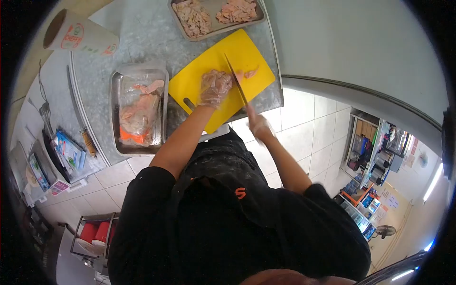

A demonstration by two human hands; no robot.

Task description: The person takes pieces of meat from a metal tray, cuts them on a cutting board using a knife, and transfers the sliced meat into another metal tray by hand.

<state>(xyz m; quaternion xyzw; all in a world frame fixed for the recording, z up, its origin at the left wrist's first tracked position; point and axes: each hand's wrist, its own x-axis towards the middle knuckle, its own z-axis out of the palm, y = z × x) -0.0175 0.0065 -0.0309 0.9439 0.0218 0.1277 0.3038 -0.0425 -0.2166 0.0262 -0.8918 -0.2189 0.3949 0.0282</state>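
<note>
My right hand (258, 127), in a clear plastic glove, is closed around the handle of a long kitchen knife (236, 80). The blade points away from me and lies across a yellow cutting board (190, 80). Just left of the blade, my gloved left hand (216, 87) rests on the board with its fingers curled under. Whatever those fingers press on is hidden beneath them. Small strips of raw pink meat (250, 73) lie on the board to the right of the blade.
Left of the board, a metal tray (114, 114) holds raw meat in clear plastic. Another metal tray (205, 35) with two piles of cut meat sits behind it. A printed paper roll (83, 35) and a wooden-handled long tool (88, 142) lie further left.
</note>
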